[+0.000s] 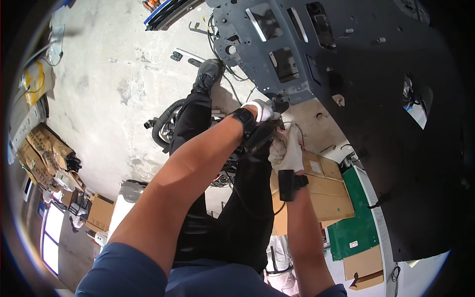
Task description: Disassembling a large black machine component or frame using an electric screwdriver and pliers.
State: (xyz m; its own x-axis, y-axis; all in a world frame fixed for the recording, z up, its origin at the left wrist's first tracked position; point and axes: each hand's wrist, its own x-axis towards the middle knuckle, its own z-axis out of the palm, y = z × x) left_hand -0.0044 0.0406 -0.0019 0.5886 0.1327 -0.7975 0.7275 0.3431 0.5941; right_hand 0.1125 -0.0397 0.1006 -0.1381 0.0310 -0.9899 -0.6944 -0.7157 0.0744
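Observation:
My left hand (264,111), in a white and grey glove, is at the lower corner of a large dark grey metal panel (341,74). Its fingers are curled beside a small black part (281,106) under that corner; what they grip is hidden. Just below and to the right, my right hand (287,151), in a whitish glove, has its fingers bent inward close to the left fingertips. Thin wires show near both hands, but anything inside the right glove cannot be made out. Each wrist carries a strapped black box, the right one (286,185) seen plainly.
Corrugated black hose (161,129) and cables lie by my legs. A large cardboard box (321,185) stands under my right arm, beside a green board (349,218). Flattened cardboard (47,153) lies at the left. Black-handled parts (188,57) rest on the concrete floor near my shoe (209,74).

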